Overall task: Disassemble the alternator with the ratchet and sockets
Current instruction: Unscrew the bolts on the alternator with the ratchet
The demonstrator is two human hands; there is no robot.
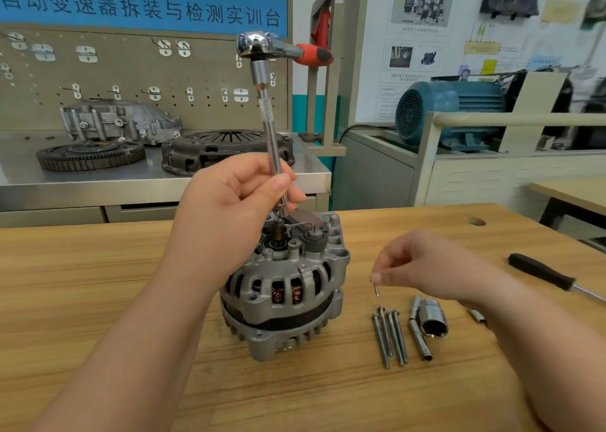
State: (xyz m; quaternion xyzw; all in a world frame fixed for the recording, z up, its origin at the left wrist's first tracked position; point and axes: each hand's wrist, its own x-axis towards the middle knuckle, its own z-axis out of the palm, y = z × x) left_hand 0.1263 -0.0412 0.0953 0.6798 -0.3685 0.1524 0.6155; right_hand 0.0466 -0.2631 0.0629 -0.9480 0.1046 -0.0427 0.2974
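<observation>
Bright, even indoor light — soft shadows, edges bowed, background blurred.

Lower stretch of the extension bar [270,130] covered by the thumb of the left hand [229,202]; whether its tip seats on the alternator [285,294] cannot be told. Screwdriver [541,272] shaft cut off at the right edge; small metal piece [477,316] half hidden behind the right wrist. Thin pin [376,290] pinched by the right hand [426,267] too small to identify, wall posters [416,54] too blurred to read

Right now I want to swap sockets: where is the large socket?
In the head view the large socket lies on the table right of the alternator, below the right hand, beside a slim socket and four long bolts.
</observation>
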